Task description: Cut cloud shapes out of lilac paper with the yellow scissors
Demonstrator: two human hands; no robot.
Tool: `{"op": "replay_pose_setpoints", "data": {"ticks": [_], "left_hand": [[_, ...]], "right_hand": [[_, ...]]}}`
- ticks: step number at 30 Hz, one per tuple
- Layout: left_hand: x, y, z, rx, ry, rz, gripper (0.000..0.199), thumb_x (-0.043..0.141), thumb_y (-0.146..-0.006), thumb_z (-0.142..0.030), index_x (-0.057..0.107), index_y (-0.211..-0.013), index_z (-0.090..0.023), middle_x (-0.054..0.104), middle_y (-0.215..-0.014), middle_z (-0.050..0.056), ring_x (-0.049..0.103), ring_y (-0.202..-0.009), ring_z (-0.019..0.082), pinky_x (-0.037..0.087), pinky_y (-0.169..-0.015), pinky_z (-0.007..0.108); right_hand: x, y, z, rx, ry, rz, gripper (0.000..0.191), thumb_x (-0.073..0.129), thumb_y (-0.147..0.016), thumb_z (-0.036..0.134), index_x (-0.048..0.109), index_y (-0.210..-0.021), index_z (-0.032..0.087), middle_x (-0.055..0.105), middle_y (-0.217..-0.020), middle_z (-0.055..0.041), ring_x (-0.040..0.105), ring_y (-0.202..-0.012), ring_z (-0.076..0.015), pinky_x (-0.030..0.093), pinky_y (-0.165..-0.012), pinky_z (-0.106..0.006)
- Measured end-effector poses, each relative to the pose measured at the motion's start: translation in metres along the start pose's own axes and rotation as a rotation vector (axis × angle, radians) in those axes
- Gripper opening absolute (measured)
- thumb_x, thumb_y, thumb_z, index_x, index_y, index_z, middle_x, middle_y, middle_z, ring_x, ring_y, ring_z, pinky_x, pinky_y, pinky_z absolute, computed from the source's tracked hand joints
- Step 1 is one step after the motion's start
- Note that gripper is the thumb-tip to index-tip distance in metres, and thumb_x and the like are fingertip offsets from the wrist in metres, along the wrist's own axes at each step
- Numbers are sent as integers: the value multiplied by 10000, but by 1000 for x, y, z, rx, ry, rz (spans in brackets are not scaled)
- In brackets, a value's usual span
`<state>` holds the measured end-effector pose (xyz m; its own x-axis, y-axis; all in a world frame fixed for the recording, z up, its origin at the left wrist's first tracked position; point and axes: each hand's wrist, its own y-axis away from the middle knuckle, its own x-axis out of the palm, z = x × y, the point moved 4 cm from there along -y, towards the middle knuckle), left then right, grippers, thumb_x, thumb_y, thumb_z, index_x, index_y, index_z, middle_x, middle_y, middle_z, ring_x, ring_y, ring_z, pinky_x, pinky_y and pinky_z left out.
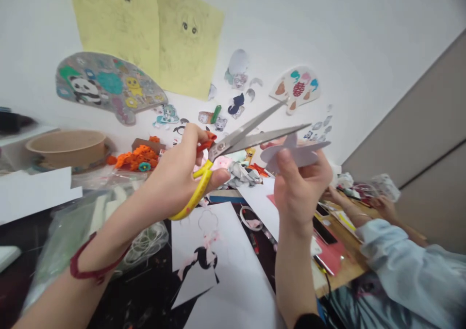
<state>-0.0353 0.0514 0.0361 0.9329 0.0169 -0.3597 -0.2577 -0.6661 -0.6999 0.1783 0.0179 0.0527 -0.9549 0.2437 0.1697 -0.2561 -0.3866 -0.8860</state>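
Observation:
My left hand (178,169), with a dark red cord round the wrist, holds scissors (233,144) that have one yellow and one red handle. Their blades are spread apart and point up to the right. A white paper flower shape (298,153) is pinched between the thumb and fingers of my right hand (300,183). The lower blade tip lies close to the flower's upper petal; whether they touch I cannot tell. Below both hands lies white paper (233,271) with a flower outline and cut-out gaps.
At the left are a round tan container (69,149), orange pieces (138,158) and a plastic bag (69,237). Stickers, two fans and yellow drawings (189,42) hang on the wall. On the right, another person's sleeved arm (400,256) reaches over a wooden table.

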Motion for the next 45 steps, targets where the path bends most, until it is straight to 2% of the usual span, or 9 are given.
{"op": "replay_pose_setpoints", "data": {"ticks": [2, 5, 12, 17, 22, 27, 31, 37, 45], "left_hand": [[5, 0, -5, -69, -148, 43, 482, 728, -772, -529, 434, -1027, -244, 537, -772, 13, 487, -623, 181, 357, -555, 340], [7, -1, -13, -112, -210, 55, 528, 709, -713, -601, 456, -990, -229, 576, -750, 30, 530, -618, 206, 368, -562, 351], [4, -3, -16, -30, -293, 57, 441, 706, -751, -568, 474, -916, -231, 669, -829, 59, 595, -672, 235, 383, -595, 351], [3, -4, -14, 27, -283, 50, 400, 713, -760, -526, 479, -908, -238, 649, -777, 33, 579, -648, 214, 372, -582, 329], [5, -2, -18, -40, -286, 108, 479, 719, -742, -610, 488, -922, -231, 569, -658, 6, 525, -580, 208, 347, -535, 318], [8, -2, -22, -69, -294, 107, 556, 714, -714, -708, 481, -888, -234, 588, -658, 12, 530, -571, 204, 359, -527, 312], [10, -3, -20, -61, -282, 124, 549, 696, -739, -715, 473, -893, -237, 619, -695, 24, 555, -588, 205, 366, -518, 303], [11, -1, -18, -48, -230, 152, 513, 662, -781, -685, 417, -860, -241, 661, -774, 48, 581, -620, 202, 378, -515, 296], [8, -2, -18, -42, -201, 136, 519, 703, -755, -673, 421, -837, -245, 600, -662, 8, 510, -548, 173, 347, -498, 297]], "right_hand": [[-2, 1, 3, 1, -15, -2, 137, 791, -828, 294, 746, -955, 318, 749, -912, 13, 728, -838, -175, 622, -769, -364], [0, 1, 6, 0, 13, 36, 103, 771, -841, 295, 746, -939, 310, 758, -922, -5, 744, -902, -206, 634, -775, -383], [-2, 2, 10, -23, 40, 8, 151, 826, -783, 267, 752, -900, 328, 735, -903, 8, 693, -790, -171, 611, -744, -367], [-4, 4, 7, -21, 79, -11, 137, 801, -794, 279, 702, -883, 309, 706, -874, 5, 670, -761, -176, 610, -733, -389], [-3, 3, 8, -58, 37, 20, 139, 802, -782, 241, 699, -856, 299, 713, -867, 20, 663, -775, -160, 585, -732, -350], [-2, 2, 8, -9, -75, 17, 197, 818, -719, 135, 728, -809, 286, 727, -835, 41, 671, -754, -142, 571, -728, -323], [-2, 2, 11, -32, -17, 33, 197, 802, -719, 139, 721, -811, 293, 707, -808, 45, 667, -755, -141, 569, -714, -317], [0, 4, 17, -71, 167, 67, 118, 749, -795, 208, 683, -834, 297, 698, -855, 27, 675, -796, -168, 587, -735, -364], [0, 3, 16, -105, 163, 67, 123, 789, -791, 216, 706, -841, 291, 704, -828, 3, 685, -800, -213, 608, -814, -457]]}}
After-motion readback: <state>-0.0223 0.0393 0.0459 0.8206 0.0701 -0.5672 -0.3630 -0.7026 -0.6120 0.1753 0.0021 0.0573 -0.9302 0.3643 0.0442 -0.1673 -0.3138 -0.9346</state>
